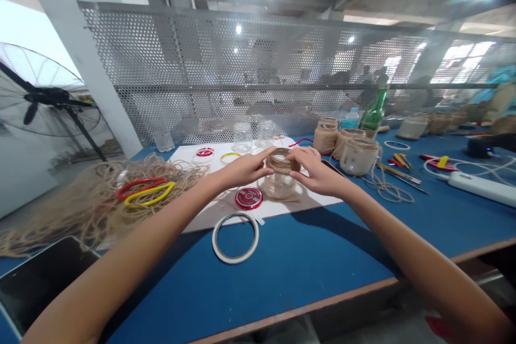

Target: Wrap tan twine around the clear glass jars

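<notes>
A clear glass jar [279, 187] stands upright on white paper, with brown twine [281, 160] wound round its neck. My left hand [252, 165] curls against the left side of the wound neck, thumb and fingers pressed to it. On the opposite side my right hand [312, 172] grips the neck, its fingertips on the twine. A loose end of twine lies by the jar's base. Just left of the jar is a red lid [249, 199], and nearer me a roll of white tape [235, 260].
Tangled twine [92, 201] with red-and-yellow-handled scissors [149, 193] covers the left side. Twine-wrapped jars [325, 137], a green bottle [374, 110], tools and a white power strip [481, 187] stand or lie right. A tablet [44, 285] lies at front left.
</notes>
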`<state>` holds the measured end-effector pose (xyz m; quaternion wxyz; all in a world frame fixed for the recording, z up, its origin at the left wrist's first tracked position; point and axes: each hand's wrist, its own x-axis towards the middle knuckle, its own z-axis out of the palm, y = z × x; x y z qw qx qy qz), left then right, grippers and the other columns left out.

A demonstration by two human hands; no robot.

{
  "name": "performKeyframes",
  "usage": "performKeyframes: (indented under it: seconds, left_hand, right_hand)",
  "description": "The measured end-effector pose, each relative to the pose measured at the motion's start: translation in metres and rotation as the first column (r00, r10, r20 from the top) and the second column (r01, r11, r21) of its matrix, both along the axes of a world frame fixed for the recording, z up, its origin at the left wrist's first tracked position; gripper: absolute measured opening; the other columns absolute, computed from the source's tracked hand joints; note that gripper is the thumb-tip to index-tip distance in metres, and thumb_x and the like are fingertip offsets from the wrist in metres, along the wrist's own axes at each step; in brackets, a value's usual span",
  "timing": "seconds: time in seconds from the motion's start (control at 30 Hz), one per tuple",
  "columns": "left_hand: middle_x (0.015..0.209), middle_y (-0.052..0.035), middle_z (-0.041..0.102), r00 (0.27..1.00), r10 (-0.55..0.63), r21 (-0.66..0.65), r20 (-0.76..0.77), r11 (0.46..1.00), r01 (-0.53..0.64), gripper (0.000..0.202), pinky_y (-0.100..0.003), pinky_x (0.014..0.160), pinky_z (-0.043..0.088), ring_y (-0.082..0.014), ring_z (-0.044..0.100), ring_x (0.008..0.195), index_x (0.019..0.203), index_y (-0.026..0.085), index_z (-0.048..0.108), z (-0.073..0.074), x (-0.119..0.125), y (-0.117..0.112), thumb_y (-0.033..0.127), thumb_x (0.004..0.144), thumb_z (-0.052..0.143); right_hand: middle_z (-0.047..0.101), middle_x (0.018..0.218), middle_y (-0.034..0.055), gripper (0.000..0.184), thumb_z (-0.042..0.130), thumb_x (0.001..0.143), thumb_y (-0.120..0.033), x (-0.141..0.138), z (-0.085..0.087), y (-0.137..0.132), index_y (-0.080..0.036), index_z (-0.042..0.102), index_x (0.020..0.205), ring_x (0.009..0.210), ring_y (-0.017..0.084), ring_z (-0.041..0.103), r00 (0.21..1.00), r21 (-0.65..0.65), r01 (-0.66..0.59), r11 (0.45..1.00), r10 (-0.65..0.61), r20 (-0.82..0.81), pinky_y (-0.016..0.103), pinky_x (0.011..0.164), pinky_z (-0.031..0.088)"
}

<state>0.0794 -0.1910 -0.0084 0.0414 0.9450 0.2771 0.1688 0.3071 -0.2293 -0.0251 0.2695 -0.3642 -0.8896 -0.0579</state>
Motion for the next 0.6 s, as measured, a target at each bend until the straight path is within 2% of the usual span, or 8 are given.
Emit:
performKeyframes:
  seconds: [0.1, 0.3, 0.43, 0.6]
  left_hand:
    - [0.068, 0.0004, 0.061, 1.0, -0.009, 0.008, 0.015, 1.0, 0.009, 0.05, -0.023, 0.06, 0.038, -0.0137, 0.054, 0.06, 0.134, 0.02, 0.031, -0.0003, -0.0023, 0.0033, 0.035, 0.089, 0.043]
    - [0.062, 0.0023, 0.059, 1.0, -0.017, -0.004, 0.016, 1.0, 0.017, 0.051, -0.022, 0.058, 0.036, -0.0132, 0.052, 0.056, 0.135, 0.019, 0.03, 0.0003, -0.0031, 0.0024, 0.035, 0.088, 0.045]
    - [0.065, 0.0016, 0.06, 0.999, -0.043, 0.0, 0.018, 0.999, 0.043, 0.049, -0.023, 0.06, 0.038, -0.0126, 0.053, 0.058, 0.133, 0.019, 0.032, 0.0005, -0.0041, 0.0028, 0.034, 0.089, 0.045]
    - [0.069, 0.0004, 0.062, 1.0, -0.005, 0.06, 0.006, 0.998, 0.005, 0.046, -0.023, 0.06, 0.038, -0.0139, 0.055, 0.06, 0.132, 0.022, 0.032, -0.0028, -0.003, 0.0044, 0.035, 0.09, 0.044]
  right_hand:
    - [0.052, 0.092, 0.0051, 0.021, 0.039, 0.09, -0.039, 0.0007, 0.001, -0.0007, -0.021, 0.045, 0.097, 0.09, 0.02, 0.044, 1.0, -0.009, -0.014, 1.0, 0.014, -0.005, 0.037, 0.085, 0.03]
    - [0.05, 0.094, 0.0051, 0.023, 0.037, 0.09, -0.042, 0.001, 0.0041, -0.0045, -0.021, 0.045, 0.097, 0.089, 0.02, 0.043, 1.0, -0.021, -0.012, 1.0, 0.012, -0.011, 0.036, 0.083, 0.031]
    - [0.05, 0.091, 0.0046, 0.022, 0.037, 0.091, -0.041, 0.0015, 0.0044, -0.0042, -0.021, 0.045, 0.095, 0.088, 0.019, 0.043, 1.0, -0.011, -0.013, 1.0, 0.013, 0.001, 0.035, 0.083, 0.031]
    - [0.05, 0.093, 0.0055, 0.025, 0.036, 0.09, -0.043, 0.0018, 0.0028, -0.0002, -0.02, 0.044, 0.097, 0.09, 0.02, 0.043, 1.0, 0.001, -0.025, 1.0, 0.025, -0.002, 0.036, 0.084, 0.032]
